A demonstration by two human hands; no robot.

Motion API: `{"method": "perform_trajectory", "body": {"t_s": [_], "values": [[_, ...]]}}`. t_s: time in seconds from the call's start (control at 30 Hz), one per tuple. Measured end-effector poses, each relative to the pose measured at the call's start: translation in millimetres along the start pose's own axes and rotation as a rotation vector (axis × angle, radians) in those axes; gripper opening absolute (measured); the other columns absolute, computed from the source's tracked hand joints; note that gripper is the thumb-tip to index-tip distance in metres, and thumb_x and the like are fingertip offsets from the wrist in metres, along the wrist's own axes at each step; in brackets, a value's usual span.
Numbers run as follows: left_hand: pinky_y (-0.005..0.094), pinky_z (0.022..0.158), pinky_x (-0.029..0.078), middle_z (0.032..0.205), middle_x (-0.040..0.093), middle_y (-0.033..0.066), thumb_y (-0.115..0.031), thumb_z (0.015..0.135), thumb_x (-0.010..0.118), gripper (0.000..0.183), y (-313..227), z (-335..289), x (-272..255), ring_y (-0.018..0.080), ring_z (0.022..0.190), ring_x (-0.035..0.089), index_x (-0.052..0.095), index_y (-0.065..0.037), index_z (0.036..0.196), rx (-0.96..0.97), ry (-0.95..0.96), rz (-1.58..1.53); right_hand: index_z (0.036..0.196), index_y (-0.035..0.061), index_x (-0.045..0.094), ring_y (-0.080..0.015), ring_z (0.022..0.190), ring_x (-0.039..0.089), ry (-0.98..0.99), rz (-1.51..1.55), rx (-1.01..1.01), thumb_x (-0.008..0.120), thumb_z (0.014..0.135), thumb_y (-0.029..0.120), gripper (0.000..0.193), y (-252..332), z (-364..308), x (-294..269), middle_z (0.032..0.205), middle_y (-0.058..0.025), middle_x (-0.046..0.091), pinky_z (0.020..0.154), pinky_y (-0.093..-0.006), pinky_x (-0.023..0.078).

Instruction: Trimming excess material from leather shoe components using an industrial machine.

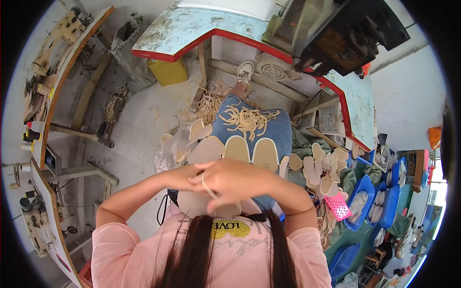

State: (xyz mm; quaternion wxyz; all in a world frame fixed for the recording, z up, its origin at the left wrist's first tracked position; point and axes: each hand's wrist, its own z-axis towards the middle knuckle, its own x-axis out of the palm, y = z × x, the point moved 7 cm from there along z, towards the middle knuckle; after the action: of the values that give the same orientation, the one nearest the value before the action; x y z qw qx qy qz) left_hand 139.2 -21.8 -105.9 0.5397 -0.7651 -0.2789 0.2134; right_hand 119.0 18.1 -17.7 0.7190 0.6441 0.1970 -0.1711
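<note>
My left hand (pixel 181 177) and my right hand (pixel 228 178) meet above my lap, the right overlapping the left, whose fingers are mostly hidden. A thin pale strip (pixel 207 187) loops out at the curled fingers of my right hand, which is slightly blurred. Under the hands lie large beige sole pieces (pixel 192 204). Just beyond them, two shoe soles (pixel 265 152) with pale rims lie side by side on my lap, and a grey-beige sole piece (pixel 206 150) lies to their left. Cut strips (pixel 247 121) are heaped on my jeans.
A pale blue worktable (pixel 201 24) with a red edge stands ahead, a dark machine (pixel 345 36) over it. More strips (pixel 211 105) litter the floor near a yellow container (pixel 168 72). Right are stacked sole pieces (pixel 321 168), a pink basket (pixel 338 206) and blue bins (pixel 360 197). Sewing machines (pixel 60 38) line the left.
</note>
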Motion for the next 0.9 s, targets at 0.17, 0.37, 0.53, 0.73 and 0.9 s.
{"method": "perform_trajectory", "body": {"t_s": [0.17, 0.37, 0.53, 0.73, 0.9], "values": [[0.0314, 0.088, 0.036, 0.110, 0.049, 0.0122, -0.034, 0.062, 0.068, 0.072, 61, -42, 3, 0.0194, 0.102, 0.047, 0.039, 0.002, 0.117, -0.116, -0.422, -0.384, 0.090, 0.0018, 0.056, -0.0256, 0.077, 0.055, -0.219, 0.119, -0.140, 0.061, 0.073, 0.017, 0.024, 16, -19, 18, 0.080, -0.0112, 0.058, 0.084, -0.0377, 0.039], [0.0332, 0.082, 0.042, 0.108, 0.049, 0.0170, -0.029, 0.067, 0.066, 0.070, 88, -75, -3, 0.0238, 0.098, 0.050, 0.033, 0.004, 0.119, -0.102, -0.927, -0.952, 0.092, 0.0027, 0.050, -0.0053, 0.053, 0.048, -0.382, 1.022, 0.657, 0.046, 0.083, 0.008, 0.011, -87, -60, 67, 0.060, 0.0008, 0.050, 0.048, -0.0189, 0.040], [0.0317, 0.080, 0.044, 0.107, 0.050, 0.0171, -0.026, 0.074, 0.060, 0.055, 129, -76, -35, 0.0224, 0.096, 0.052, 0.038, 0.003, 0.115, 0.026, -1.219, -1.028, 0.092, 0.0017, 0.051, -0.0110, 0.061, 0.054, -0.414, 1.010, 0.465, 0.051, 0.080, 0.009, 0.014, -97, -16, 96, 0.073, -0.0027, 0.056, 0.056, -0.0223, 0.044], [0.0436, 0.088, 0.037, 0.114, 0.049, 0.0119, -0.047, 0.080, 0.042, 0.056, 194, -43, -46, 0.0279, 0.102, 0.049, 0.041, -0.007, 0.118, 0.245, -0.758, -1.685, 0.093, 0.0003, 0.054, -0.0303, 0.085, 0.055, -0.688, 0.017, 0.531, 0.059, 0.073, 0.017, 0.026, -168, 16, 21, 0.086, -0.0117, 0.059, 0.072, -0.0364, 0.043], [0.0413, 0.087, 0.038, 0.114, 0.049, 0.0101, -0.050, 0.078, 0.044, 0.054, 298, -27, -33, 0.0271, 0.100, 0.049, 0.046, -0.010, 0.114, 0.156, -0.751, -1.795, 0.087, 0.0016, 0.056, -0.0273, 0.086, 0.056, -0.303, -0.645, 0.987, 0.063, 0.069, 0.033, 0.037, -269, 33, 14, 0.086, -0.0126, 0.060, 0.072, -0.0363, 0.044]]}}
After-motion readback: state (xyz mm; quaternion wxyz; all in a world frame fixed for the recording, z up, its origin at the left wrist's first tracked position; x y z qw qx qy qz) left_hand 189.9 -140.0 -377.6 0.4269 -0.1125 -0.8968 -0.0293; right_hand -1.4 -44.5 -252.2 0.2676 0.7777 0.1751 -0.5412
